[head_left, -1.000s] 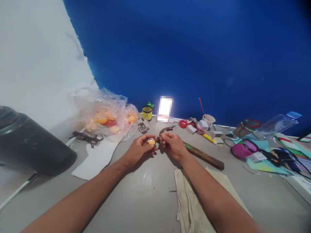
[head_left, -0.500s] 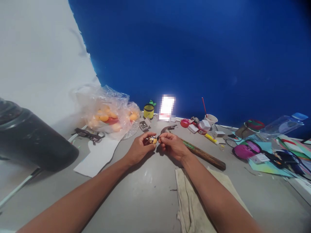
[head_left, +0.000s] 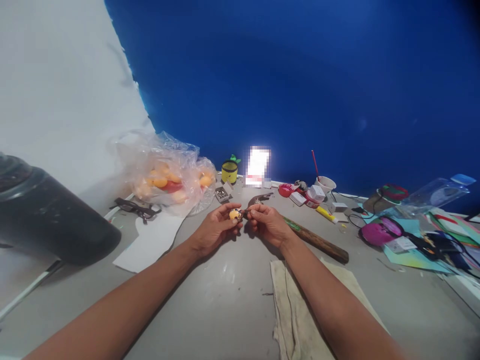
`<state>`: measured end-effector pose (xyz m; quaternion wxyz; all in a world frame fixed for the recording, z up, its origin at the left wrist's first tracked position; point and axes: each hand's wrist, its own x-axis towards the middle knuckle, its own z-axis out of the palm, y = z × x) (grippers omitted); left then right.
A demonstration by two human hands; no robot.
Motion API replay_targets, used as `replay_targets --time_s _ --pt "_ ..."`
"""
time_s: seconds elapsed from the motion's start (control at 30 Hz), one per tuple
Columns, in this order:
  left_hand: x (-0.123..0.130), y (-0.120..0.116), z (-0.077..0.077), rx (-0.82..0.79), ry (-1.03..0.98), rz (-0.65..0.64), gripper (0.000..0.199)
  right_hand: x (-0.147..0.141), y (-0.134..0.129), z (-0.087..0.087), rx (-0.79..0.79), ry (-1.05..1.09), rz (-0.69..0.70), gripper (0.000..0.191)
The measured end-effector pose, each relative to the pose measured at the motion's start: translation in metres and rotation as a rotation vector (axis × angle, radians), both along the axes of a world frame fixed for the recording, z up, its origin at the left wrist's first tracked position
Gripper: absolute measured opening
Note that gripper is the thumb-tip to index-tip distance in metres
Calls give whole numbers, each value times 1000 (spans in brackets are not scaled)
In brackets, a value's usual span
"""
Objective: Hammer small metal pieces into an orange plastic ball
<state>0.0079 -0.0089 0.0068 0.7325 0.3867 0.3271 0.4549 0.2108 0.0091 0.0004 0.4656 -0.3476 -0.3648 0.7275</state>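
Between the fingers of my left hand [head_left: 217, 227] is a small orange-yellow ball [head_left: 236, 214] with dark and shiny spots on it. My right hand [head_left: 267, 222] is pinched close beside the ball's right side, its fingertips around something small and dark that I cannot make out. Behind and to the right of that hand lies a claw hammer [head_left: 318, 241] with a wooden handle, its head partly hidden. A small open box [head_left: 224, 193] holding shiny bits stands just beyond my left hand.
A clear plastic bag [head_left: 165, 170] of orange balls and dark glasses [head_left: 137, 209] lie at the left, near a large black cylinder [head_left: 56, 215]. A folded cloth [head_left: 288, 310] is under my right forearm. Small boxes [head_left: 298, 199], a white cup [head_left: 325, 185] and a pink pouch [head_left: 378, 231] are at the right.
The ball has turned in my left fingers, showing more plain orange on its left and the spots on its right. My left fingers have shifted slightly around it; my right hand stays close.
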Motion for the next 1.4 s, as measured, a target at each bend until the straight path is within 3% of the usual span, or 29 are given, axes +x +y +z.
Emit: replay_targets --time_s 0.27,0.57,0.83,1.03,1.2,1.4 --pt "-1 2 2 -33 -23 30 55 0 0 1 -24 22 -4 45" --pt "2 -1 1 147 295 171 50 0 -1 1 -18 29 -7 45" --pt "4 0 -2 180 240 175 56 1 2 -4 15 15 19 43" --pt "3 -3 -1 159 279 43 52 -4 -2 -5 8 -30 53 43" --pt "5 -4 2 130 194 41 50 -5 -1 -7 16 -44 34 42" --pt "6 -8 5 347 481 68 40 -2 1 -7 15 -41 7 42"
